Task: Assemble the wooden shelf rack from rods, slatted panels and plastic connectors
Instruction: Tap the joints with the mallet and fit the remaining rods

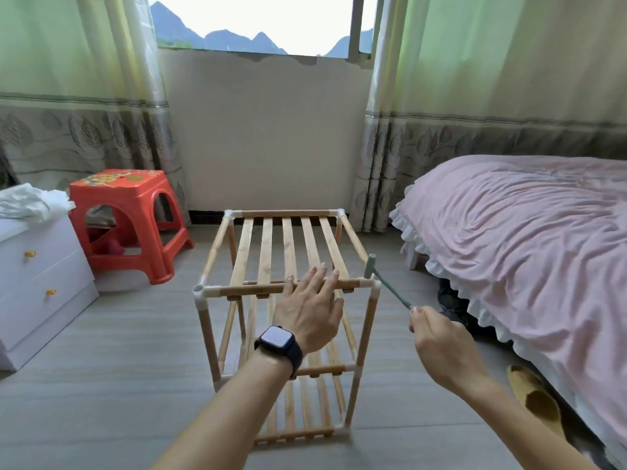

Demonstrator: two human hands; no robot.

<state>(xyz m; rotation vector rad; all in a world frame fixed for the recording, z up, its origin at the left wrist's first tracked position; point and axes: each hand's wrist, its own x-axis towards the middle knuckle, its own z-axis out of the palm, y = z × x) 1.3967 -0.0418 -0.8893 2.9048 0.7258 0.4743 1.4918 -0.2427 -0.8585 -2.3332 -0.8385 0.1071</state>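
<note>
The wooden shelf rack [268,256] stands upright on the floor in the middle of the head view, with three slatted tiers joined by white plastic connectors [201,293]. My left hand [310,307], with a dark watch on the wrist, rests flat with straight fingers on the front rod of the top slatted panel [291,247]. My right hand [437,337] grips the handle of a small green mallet [376,271]. The mallet's head sits at the rack's near right top corner connector [375,284].
A bed with a pink cover [529,239] runs along the right, a slipper [532,395] beside it. A red plastic stool [132,222] and a white drawer unit [40,279] stand at the left. Curtains and a wall close the back.
</note>
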